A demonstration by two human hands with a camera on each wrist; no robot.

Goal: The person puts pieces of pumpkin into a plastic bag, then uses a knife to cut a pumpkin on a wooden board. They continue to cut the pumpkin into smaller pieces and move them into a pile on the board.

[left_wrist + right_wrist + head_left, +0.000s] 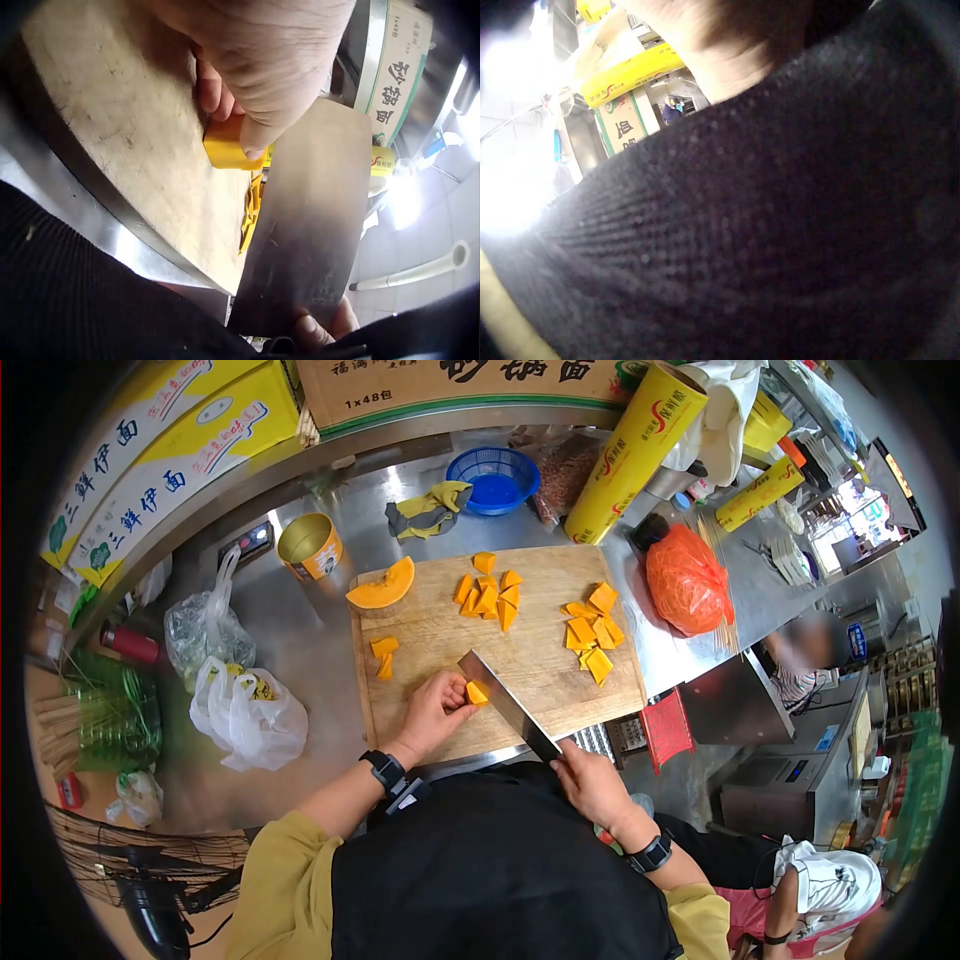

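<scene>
My left hand (437,710) pinches a small orange pumpkin piece (477,692) near the front of the wooden cutting board (430,600). In the left wrist view the thumb and fingertips press the pumpkin piece (225,142) from both sides. Right beside it stands the broad blade of a cleaver (307,202). My right hand (596,785) grips the cleaver's dark handle at the board's front edge. Cut pumpkin chunks (487,598) lie at the back middle, another pile (594,632) at the right, and a few pieces (384,652) at the left. A pumpkin wedge (382,586) rests at the back left corner.
Behind the board are a blue basket (493,480), a yellow-grey cloth (428,510) and a large yellow film roll (636,452). An open can (311,547) and plastic bags (248,712) stand left. At right sits a red bag (688,582); another person (803,655) is farther off.
</scene>
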